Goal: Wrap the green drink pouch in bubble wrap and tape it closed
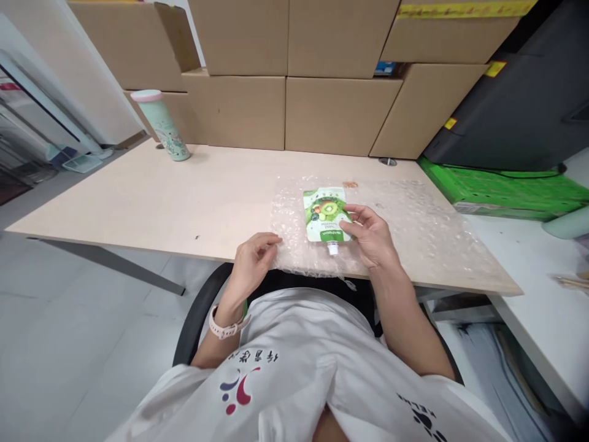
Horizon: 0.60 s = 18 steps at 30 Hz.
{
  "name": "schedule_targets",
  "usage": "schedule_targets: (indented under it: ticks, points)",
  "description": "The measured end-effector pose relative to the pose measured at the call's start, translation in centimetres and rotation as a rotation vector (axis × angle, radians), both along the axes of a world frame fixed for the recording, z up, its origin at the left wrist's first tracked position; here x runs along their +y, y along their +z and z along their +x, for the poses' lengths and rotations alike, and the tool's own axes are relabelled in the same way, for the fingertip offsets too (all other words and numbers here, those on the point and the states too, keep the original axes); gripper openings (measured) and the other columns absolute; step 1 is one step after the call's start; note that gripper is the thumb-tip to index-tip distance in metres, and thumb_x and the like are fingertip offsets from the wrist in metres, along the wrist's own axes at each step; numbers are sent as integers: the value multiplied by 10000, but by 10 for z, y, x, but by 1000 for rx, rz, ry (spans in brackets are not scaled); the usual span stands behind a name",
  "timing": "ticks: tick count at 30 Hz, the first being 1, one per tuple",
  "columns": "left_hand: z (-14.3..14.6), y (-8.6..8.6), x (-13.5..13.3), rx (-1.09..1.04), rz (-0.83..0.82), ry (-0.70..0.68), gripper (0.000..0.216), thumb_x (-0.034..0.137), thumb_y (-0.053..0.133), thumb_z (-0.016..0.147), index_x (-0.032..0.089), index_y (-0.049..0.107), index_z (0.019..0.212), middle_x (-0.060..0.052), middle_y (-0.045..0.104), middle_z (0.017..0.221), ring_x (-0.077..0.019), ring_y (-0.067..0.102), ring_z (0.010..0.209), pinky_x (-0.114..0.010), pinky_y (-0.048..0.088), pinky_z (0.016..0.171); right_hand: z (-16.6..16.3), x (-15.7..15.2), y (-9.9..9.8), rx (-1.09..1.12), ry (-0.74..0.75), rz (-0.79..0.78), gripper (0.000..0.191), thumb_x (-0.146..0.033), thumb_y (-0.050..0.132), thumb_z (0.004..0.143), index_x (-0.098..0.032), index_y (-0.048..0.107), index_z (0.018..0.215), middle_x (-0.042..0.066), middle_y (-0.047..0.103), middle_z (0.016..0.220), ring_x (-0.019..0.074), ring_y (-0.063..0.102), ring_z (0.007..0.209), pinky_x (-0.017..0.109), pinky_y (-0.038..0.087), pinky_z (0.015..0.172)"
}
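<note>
A green and white spout pouch (321, 215) with a kiwi picture lies over a sheet of bubble wrap (414, 233), its white cap (333, 248) pointing toward me. My right hand (370, 236) is closed on the pouch's right edge, thumb on top and fingers along the side. At the left edge of the wrap, my left hand (255, 261) rests by the table's front edge with its fingers curled. Its fingertips meet the border of the wrap; whether they pinch it is hidden.
Stacked cardboard boxes (239, 113) line the back of the wooden table (207, 196). A pale green tumbler (162, 126) stands at the back left. On the right are a green box (510, 190), a dark case (506, 110) and a white side table (534, 258).
</note>
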<state>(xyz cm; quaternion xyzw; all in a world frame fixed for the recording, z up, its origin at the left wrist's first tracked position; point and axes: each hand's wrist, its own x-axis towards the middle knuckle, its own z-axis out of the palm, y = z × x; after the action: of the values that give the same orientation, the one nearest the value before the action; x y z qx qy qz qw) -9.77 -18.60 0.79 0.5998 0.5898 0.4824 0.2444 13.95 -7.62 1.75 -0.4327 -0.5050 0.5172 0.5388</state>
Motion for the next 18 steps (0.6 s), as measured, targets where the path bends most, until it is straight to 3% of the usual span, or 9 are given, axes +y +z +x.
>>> schedule_targets:
  ticks: [4,9,13,16,18]
  points:
    - [0,-12,2,2,90,119,353,219,593,861,215,686,1202,-114,601,1305,-188,664,1032,-267,581,726,-38,-9,-14,41,82,1,395,-332,767,617,-226,643,976,25,647,943,192,628,907,365,562,791]
    - [-3,-13,1,11,66,153,437,253,607,851,217,621,1286,-128,536,1382,-162,662,964,-255,596,695,-64,-15,-33,-93,131,0,317,-310,654,693,-215,623,994,25,636,893,171,623,801,315,547,708]
    - [-5,-7,-1,-74,2,182,481,270,651,820,208,620,1297,-113,638,1236,-152,693,863,-244,582,665,-60,-29,-26,-517,50,234,238,-275,549,829,-224,674,1025,45,623,906,175,572,726,330,507,697]
    - [-6,-1,-3,-155,-102,213,554,292,693,802,173,610,1336,-66,708,945,-143,678,748,-255,572,679,-53,-43,-15,-912,6,415,280,-233,493,913,-225,699,1101,85,643,945,239,595,843,392,477,816]
    - [-6,3,-3,-197,-127,232,548,329,703,802,166,622,1319,-72,720,966,-134,665,717,-256,567,671,-51,-50,-10,-1083,24,462,304,-230,468,954,-210,698,1151,102,647,922,276,596,910,426,457,861]
